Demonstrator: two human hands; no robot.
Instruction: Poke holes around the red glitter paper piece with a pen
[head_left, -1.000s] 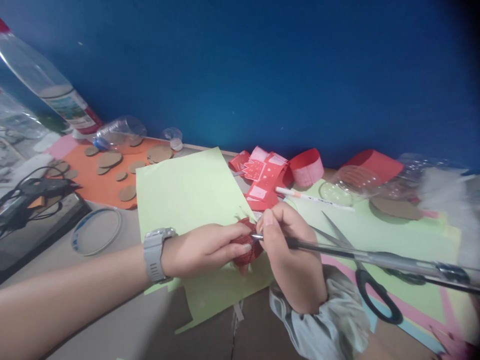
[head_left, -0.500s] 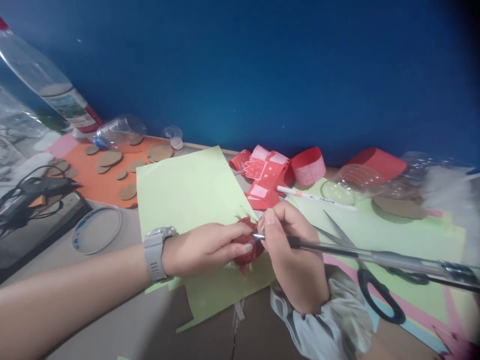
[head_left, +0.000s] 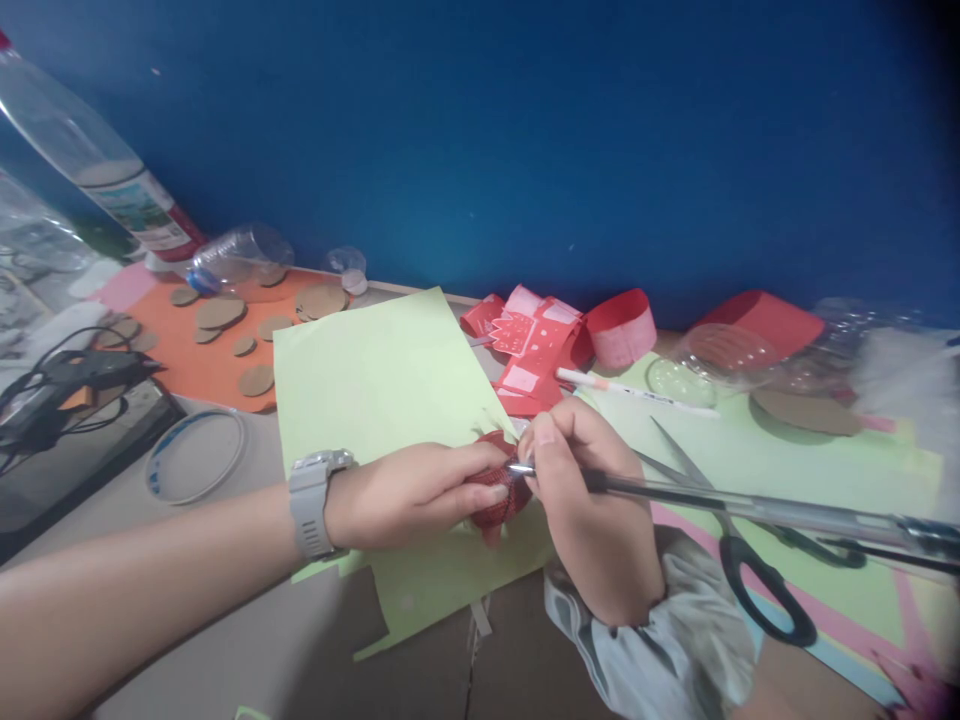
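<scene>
Both hands work close in: I pinch the red round thing (head_left: 496,512) between the fingers and thumb of my left hand (head_left: 409,495), and my right hand (head_left: 592,530) has a tight hold on a long pen (head_left: 675,491). Not much has just changed. The pen's shiny tip stays right by the red thing, and both hands keep almost the same shape, so I judge this is slow, careful work on one small spot. I can't tell if the tip touches it, or if my right fingers do too, because they hide that part.

The red thing is over the light green sheet (head_left: 367,375), right between my hands. Behind it are red and pink paper bits (head_left: 544,345) and a red paper ring (head_left: 621,335). To its right are a white marker (head_left: 637,391) and scissors (head_left: 688,466) with their blades apart. Far to its left, brown flat rounds (head_left: 220,312) sit on orange paper (head_left: 176,368).
</scene>
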